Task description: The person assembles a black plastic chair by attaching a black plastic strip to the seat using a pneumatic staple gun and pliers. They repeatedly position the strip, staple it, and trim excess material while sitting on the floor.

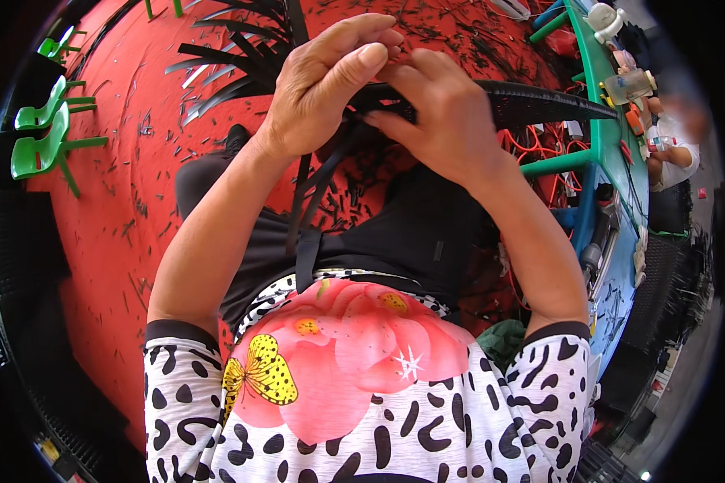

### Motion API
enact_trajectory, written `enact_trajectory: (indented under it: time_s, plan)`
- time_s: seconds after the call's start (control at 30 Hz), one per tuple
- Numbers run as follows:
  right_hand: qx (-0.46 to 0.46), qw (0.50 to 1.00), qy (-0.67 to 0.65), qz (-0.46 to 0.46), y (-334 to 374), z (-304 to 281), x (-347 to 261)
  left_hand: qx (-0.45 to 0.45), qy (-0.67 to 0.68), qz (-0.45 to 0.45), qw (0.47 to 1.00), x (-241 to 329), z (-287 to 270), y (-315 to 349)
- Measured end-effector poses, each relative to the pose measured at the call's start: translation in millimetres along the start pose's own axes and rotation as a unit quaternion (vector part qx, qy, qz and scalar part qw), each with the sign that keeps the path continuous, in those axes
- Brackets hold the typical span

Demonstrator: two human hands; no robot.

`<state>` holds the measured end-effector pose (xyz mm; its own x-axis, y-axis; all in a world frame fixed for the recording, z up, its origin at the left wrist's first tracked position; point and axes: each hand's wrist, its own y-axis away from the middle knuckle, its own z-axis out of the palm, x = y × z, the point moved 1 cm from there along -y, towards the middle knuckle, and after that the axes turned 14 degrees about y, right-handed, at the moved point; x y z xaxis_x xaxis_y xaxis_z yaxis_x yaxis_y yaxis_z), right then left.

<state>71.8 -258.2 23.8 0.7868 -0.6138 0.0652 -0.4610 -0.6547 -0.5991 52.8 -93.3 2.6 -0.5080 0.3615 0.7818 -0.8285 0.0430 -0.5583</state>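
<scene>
My left hand (pixel 322 88) is raised over my lap, fingers stretched toward the right, with no object visible in it. Its fingertips come close to my right hand (pixel 451 117), whose fingers are bent and pinched at a black strip; the exact grip is partly hidden. Flat black strips (pixel 254 60) fan out to the left behind my left hand, and others (pixel 318 193) hang down below it. From behind my right hand a black woven band (pixel 548 105) stretches toward the green table edge. The place where the strips meet lies mostly hidden under my hands.
Black offcuts litter the red floor covering (pixel 129 225). Green chairs (pixel 44 149) stand at the left. A green-edged table (pixel 596 80) at the right bears a clear jug (pixel 628 86) and a power tool (pixel 596 241); a person (pixel 673 153) sits beyond it. Orange cables (pixel 544 149) tangle underneath.
</scene>
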Motion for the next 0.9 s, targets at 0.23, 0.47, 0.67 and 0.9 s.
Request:
enact_trajectory:
  time_s: [0.23, 0.47, 0.67, 0.9]
  plan:
    - [0.025, 0.994, -0.078, 0.067, 8.6, 17.0, -4.0, -0.004, 0.051, 0.086, 0.995, -14.1, -6.1, 3.9]
    - [0.066, 0.906, -0.360, 0.211, 40.8, 20.0, 2.8, 0.076, -0.219, 0.110, 0.967, -2.1, 1.5, -1.5]
    - [0.085, 0.895, -0.374, 0.229, 27.9, 13.2, -6.2, -0.160, -0.542, 0.001, 0.825, 2.3, 2.0, 0.1]
    - [0.100, 0.799, -0.517, 0.289, 30.1, 17.7, -13.2, -0.157, -0.538, 0.027, 0.828, -2.1, 4.1, 8.2]
